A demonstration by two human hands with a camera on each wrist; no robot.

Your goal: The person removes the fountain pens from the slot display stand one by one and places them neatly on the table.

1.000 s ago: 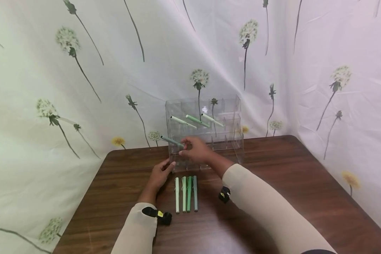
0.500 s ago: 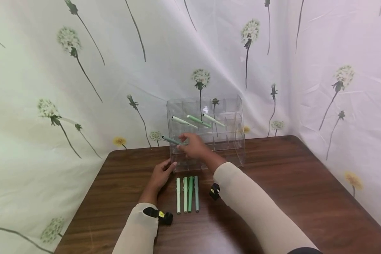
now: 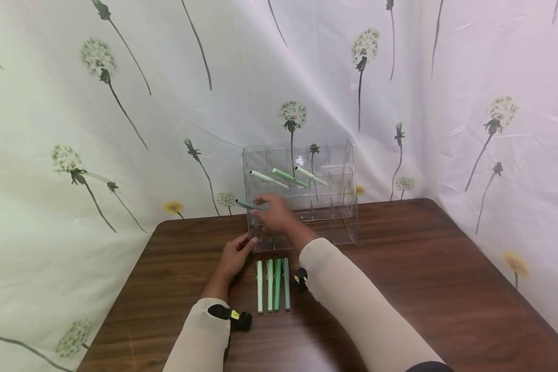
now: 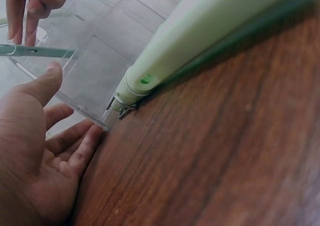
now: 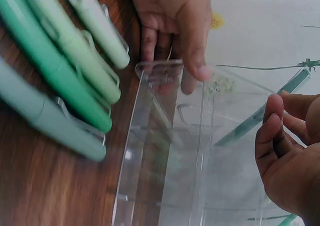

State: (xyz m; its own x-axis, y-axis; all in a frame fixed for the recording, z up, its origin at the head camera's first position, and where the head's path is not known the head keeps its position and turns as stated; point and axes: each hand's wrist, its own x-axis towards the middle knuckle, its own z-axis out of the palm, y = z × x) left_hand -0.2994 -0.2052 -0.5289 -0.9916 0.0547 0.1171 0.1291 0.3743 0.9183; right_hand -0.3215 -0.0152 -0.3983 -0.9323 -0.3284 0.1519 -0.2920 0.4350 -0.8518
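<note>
Evidently the right hand [image 3: 275, 213] pinches a teal pen [image 3: 245, 204] between curled fingers at the left of the clear rack [image 3: 335, 199]; the pen's near end points between nine and ten o'clock from that hand, jutting past the rack's left wall in the head view, while the fingers cover its other end. At about seven o'clock from there, the left hand [image 3: 234, 257] rests against the rack's lower left corner, thumb and fingers loosely extended. Three pens [image 3: 290, 177] lie slanted higher in the rack, from twelve to two o'clock of the right hand, behind transparent walls and dividers. Toward six o'clock, four capped pens [image 3: 277, 285] lie side by side on the brown table [image 3: 446, 284], with the right wrist camera [image 3: 299, 279] just beside them at three o'clock. The pale right sleeve [image 3: 353, 299] crosses the table toward five o'clock. A flowered curtain [image 3: 167, 93] hangs behind, at twelve.
</note>
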